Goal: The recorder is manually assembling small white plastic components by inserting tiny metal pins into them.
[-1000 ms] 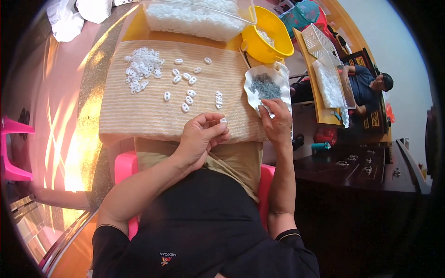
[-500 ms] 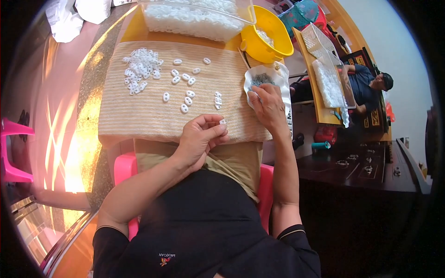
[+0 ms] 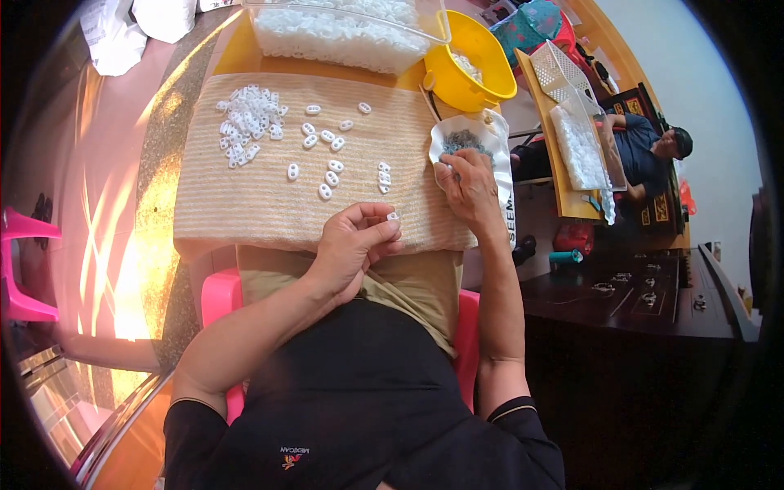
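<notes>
Left hand (image 3: 353, 245) curled, fingertips pinching a small white plastic oval piece (image 3: 393, 217), right hand (image 3: 469, 184) reaching, fingers dipped into crinkled white bag of dark small parts (image 3: 474, 140), ribbed beige woven mat (image 3: 245, 196) beneath.

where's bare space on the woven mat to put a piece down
The woven mat is bare along its near left edge, below the pile of white pieces and left of the left hand. Its middle is dotted with loose pieces; the right edge is crowded by the right hand and bag.
</notes>
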Tool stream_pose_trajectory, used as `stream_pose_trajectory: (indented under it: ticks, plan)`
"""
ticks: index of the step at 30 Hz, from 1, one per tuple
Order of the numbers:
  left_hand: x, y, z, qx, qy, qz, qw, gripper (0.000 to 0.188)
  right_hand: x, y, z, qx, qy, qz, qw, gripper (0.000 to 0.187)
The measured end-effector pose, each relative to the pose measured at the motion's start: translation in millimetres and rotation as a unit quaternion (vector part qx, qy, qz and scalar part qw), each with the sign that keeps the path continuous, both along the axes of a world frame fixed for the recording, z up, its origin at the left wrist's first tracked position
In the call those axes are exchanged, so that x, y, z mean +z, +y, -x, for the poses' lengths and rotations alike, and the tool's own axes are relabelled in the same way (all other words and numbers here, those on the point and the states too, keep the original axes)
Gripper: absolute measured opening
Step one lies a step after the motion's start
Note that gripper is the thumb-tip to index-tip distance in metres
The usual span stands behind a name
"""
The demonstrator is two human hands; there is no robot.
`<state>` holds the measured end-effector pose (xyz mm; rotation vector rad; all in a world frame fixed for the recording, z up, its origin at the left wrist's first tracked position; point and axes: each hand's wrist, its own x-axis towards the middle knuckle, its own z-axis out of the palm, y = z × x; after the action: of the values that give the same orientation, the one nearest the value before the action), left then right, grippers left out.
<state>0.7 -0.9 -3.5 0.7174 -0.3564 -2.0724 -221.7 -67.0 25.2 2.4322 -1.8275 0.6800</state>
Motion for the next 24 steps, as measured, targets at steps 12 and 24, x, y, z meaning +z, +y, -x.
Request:
stream_pose_trajectory:
  ticks: [12,24]
  plan:
    - [1,0,0,-0.002,-0.007,-0.002,1.000,0.018,-5,7,4,0.002,-0.012,0.026,1.000,0.016]
    - [1,1,1,0.002,-0.006,-0.010,1.000,0.013,-6,21,3,0.013,-0.014,0.042,0.999,0.011]
